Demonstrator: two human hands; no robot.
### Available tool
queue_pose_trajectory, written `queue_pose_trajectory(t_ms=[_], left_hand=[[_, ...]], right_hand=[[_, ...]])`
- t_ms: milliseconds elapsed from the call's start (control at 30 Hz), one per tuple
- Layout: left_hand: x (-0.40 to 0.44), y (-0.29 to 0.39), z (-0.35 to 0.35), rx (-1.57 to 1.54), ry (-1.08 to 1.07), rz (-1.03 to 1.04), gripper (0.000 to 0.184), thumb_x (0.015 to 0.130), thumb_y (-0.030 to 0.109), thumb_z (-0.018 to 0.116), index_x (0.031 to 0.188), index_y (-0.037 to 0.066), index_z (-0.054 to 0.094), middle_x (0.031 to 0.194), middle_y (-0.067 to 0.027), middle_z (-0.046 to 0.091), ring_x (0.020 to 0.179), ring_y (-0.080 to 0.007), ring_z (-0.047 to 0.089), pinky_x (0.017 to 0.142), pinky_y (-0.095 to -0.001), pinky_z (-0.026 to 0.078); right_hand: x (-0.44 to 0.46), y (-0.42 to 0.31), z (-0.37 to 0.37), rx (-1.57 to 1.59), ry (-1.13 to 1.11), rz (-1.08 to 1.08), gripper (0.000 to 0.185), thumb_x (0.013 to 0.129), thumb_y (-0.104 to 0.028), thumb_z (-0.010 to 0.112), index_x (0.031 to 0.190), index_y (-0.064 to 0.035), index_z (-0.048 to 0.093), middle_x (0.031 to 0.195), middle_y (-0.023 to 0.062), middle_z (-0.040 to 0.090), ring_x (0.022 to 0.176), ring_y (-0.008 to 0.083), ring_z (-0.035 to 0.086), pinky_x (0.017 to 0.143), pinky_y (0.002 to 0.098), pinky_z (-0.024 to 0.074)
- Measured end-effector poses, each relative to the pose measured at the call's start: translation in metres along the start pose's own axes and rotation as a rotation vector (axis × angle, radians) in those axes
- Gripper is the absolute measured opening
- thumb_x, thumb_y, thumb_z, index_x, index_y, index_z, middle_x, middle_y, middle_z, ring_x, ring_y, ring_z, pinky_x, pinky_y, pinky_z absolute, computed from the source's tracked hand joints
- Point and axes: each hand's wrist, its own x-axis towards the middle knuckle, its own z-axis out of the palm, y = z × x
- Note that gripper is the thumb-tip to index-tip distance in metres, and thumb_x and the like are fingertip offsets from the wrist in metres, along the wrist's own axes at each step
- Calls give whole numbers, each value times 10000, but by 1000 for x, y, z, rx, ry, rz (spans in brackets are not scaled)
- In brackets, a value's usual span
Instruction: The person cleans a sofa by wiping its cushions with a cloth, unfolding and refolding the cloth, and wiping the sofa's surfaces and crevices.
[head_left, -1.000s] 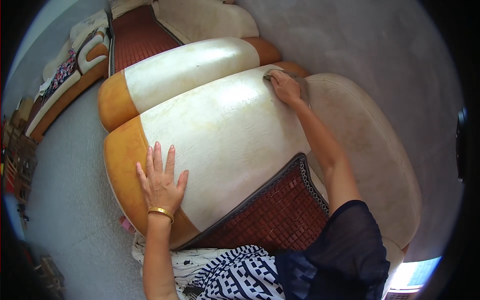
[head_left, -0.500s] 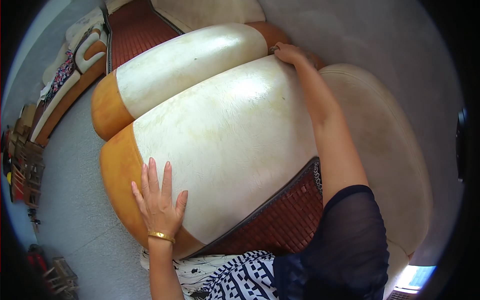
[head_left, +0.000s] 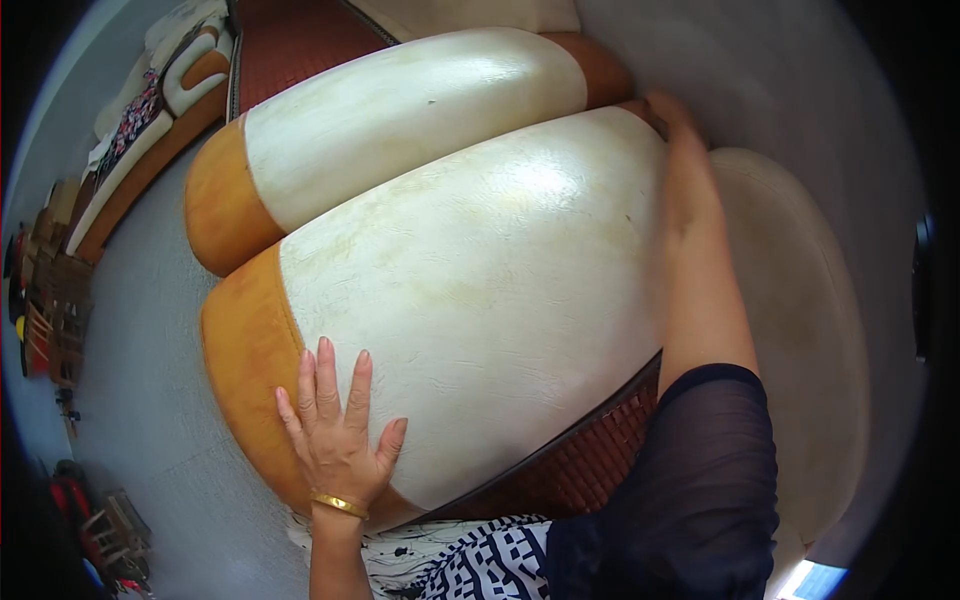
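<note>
The left grip [head_left: 345, 450], a bare hand, is released: it lies palm down with fingers spread across the seam of the near armrest [head_left: 450, 290], thumb on the white part, little finger on the orange front end. A gold bracelet [head_left: 340, 505] circles its wrist. The right grip [head_left: 672, 112] reaches to the armrest's far end, close to the wall [head_left: 780, 60]; it is blurred and partly hidden, so I cannot tell whether it is clenched or grasping anything. The navy sleeve [head_left: 715, 470] of that arm covers the upper arm. The near armrest fills the middle of the view, its white surface creased, faintly yellowed and shiny near the far end. Just beyond it, alongside, stands a second armrest [head_left: 400, 130], also white with orange-brown ends. On the person's side lies a red-brown mat [head_left: 590, 460] with a dark border, and to the right rises a beige backrest [head_left: 800, 320]. Farther off, another sofa [head_left: 130, 190] with patterned cloth [head_left: 135, 120] stands across the grey floor [head_left: 170, 340].
</note>
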Motion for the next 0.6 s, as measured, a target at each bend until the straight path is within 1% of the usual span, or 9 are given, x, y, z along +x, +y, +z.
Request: queue_pose_trajectory(t_ms=[67,100,200,300,333,400,500,533,600], left_hand=[[0,1,0,-20,18,8,657,866,562,450,1392,167,440,1501,-135,297,1394,-317,239,1097,-579,106],[1,2,-1,-29,17,6,657,866,562,450,1392,167,440,1501,-135,297,1394,-317,239,1097,-579,106],[1,2,-4,-47,13,-6,669,824,505,515,1402,181,426,1505,-132,291,1395,-315,237,1096,-581,107],[0,2,-1,-42,33,5,688,793,466,547,1408,188,415,1507,-132,284,1397,-313,231,1096,-581,108],[0,2,0,-41,44,4,681,796,465,545,1405,187,419,1506,-132,284,1398,-310,229,1096,-582,107],[0,3,1,-45,59,8,674,799,464,542,1402,187,423,1506,-131,285,1398,-308,226,1096,-582,106],[1,5,1,-36,74,3,667,798,451,546,1398,185,427,1506,-132,283,1399,-306,226,1097,-583,102],[0,6,1,-36,78,0,666,798,444,549,1398,183,427,1506,-132,283,1400,-305,225,1097,-584,103],[0,5,0,-34,87,2,665,797,437,553,1397,182,427,1506,-132,284,1400,-304,224,1098,-584,103]], right_hand=[[9,22,1,46,16,87,566,914,-448,339,1334,-105,500,1430,144,411,1333,345,364,1083,493,262],[12,34,0,67,27,135,569,915,-451,324,1339,-114,497,1438,141,403,1340,342,357,1087,504,251],[33,51,8,-30,26,153,592,917,-462,296,1338,-95,492,1442,137,399,1333,353,362,1075,513,267],[-44,14,-26,-41,37,198,591,921,-453,292,1310,-68,514,1417,148,429,1314,359,388,1060,498,302],[-44,16,-28,-41,47,202,591,921,-453,292,1310,-68,514,1417,148,429,1314,359,388,1060,498,302],[-46,21,-27,-95,31,105,557,930,-426,304,1252,-54,564,1352,165,495,1258,364,452,1036,461,350],[-90,3,-49,-90,-25,26,521,930,-395,338,1187,-32,608,1281,197,544,1202,359,507,1009,428,383],[-89,4,-46,-91,-19,31,521,930,-395,338,1187,-32,608,1281,197,544,1202,359,507,1009,428,383],[-95,-1,-40,-154,51,-79,502,924,-384,365,1153,-21,626,1231,211,574,1156,348,545,971,420,415]])
